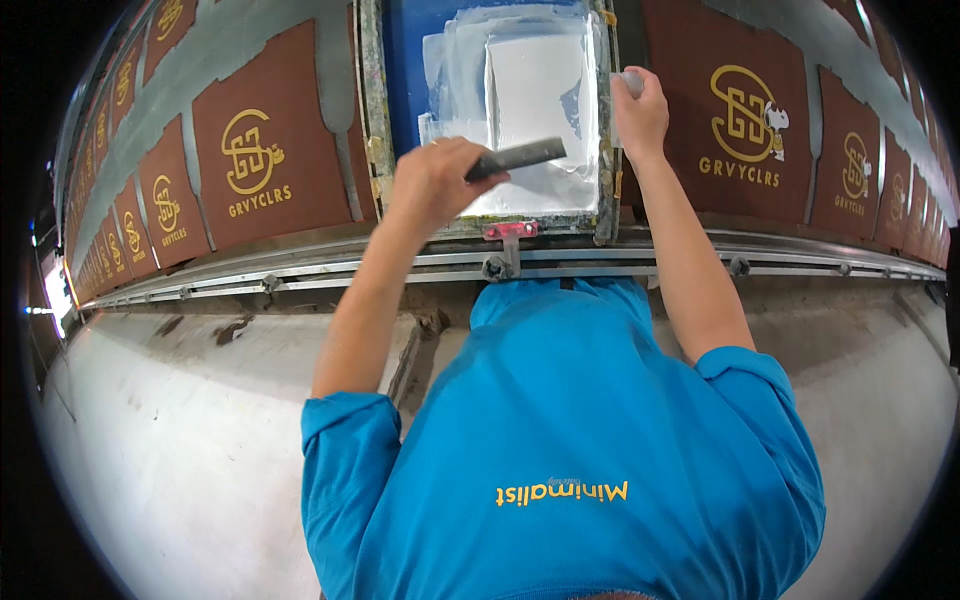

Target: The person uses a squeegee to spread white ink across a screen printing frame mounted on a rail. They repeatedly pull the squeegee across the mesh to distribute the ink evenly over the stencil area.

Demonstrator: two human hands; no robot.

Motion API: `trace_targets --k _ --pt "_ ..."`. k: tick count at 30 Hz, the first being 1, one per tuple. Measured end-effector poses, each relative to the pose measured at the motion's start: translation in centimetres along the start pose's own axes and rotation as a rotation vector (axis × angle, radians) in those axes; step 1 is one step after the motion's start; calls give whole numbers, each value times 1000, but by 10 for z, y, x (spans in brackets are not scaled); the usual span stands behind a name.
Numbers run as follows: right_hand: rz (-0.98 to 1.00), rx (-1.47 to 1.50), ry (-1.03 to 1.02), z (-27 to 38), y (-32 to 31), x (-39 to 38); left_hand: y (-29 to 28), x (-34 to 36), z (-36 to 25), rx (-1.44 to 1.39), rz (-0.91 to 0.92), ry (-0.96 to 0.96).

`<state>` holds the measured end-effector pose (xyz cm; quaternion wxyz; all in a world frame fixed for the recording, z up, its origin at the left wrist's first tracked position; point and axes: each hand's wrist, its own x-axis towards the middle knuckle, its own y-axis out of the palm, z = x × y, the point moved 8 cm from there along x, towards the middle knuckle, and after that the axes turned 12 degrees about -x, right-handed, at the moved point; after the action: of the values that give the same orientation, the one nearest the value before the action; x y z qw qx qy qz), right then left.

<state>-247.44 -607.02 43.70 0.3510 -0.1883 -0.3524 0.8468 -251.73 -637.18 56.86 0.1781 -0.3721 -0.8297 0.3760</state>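
The left hand (435, 180) is closed tight around the dark handle of a squeegee (518, 157). The squeegee lies across the bottom part of the printing screen (400, 60), tilted a little, with its far end pointing to about 2 o'clock. The screen has a blue mesh, and a big white patch of ink (535, 90) covers most of it. The squeegee sits over the low edge of that white patch. The screen frame (372, 120) is messy with old paint. The right hand (640, 115) is at about 3 o'clock from the squeegee. It is curled around the right side of the frame, and something small and pale (628, 82) sticks out of its fist; what it is cannot be told. A red clamp (510, 232) sits at 6 o'clock from the screen, touching its bottom edge, on a long metal rail (300, 278). Brown shirts (265, 160) with yellow prints lie flat in a row on the long table at 9 o'clock and at 3 o'clock from the screen. The person wears a blue shirt (560, 420).
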Motion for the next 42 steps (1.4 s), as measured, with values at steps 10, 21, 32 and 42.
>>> trace_targets --k 10,21,32,42 --pt "-13 -41 33 8 -3 -6 34 -3 52 -42 174 -365" --pt "44 30 50 -3 0 0 27 30 23 -122 125 -413" --pt "56 58 -19 -4 1 -1 87 26 27 31 467 -278" --pt "68 79 -20 -4 2 1 32 81 35 -109 422 -398"
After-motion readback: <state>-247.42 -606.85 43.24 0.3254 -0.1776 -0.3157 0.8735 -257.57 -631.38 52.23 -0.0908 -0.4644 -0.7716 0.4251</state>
